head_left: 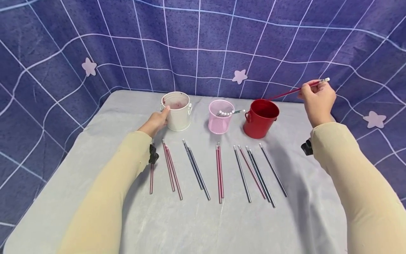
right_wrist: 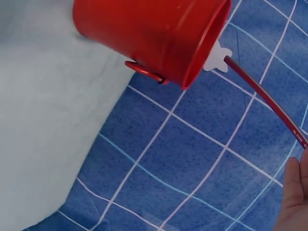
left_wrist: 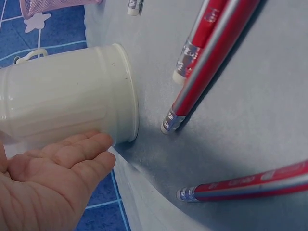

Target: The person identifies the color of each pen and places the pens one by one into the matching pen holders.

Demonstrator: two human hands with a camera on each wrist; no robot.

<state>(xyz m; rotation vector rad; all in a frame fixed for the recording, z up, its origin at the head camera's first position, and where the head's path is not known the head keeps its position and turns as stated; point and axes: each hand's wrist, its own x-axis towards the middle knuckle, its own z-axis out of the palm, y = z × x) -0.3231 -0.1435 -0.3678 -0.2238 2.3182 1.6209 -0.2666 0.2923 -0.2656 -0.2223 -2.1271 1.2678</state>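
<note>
My left hand [head_left: 156, 121] grips the near left side of a white metal bucket [head_left: 179, 118], thumb at its rim. In the left wrist view, the fingers [left_wrist: 91, 154] lie along the bucket's outer wall. My right hand [head_left: 318, 100] pinches a red pencil [head_left: 287, 93] near its white eraser end. This pencil slants down leftward, its far end by the back rim of a red bucket [head_left: 258, 123]. In the right wrist view, the pencil [right_wrist: 264, 96] shows apart from the red bucket's mouth [right_wrist: 204, 45].
A pink mesh cup [head_left: 219, 123] between the buckets holds several pencils with white erasers. Red pencils [head_left: 171, 169] and dark pencils [head_left: 196, 169] lie in a row on the grey cloth [head_left: 104, 197]. Behind hangs a blue gridded curtain [head_left: 190, 42] with stars.
</note>
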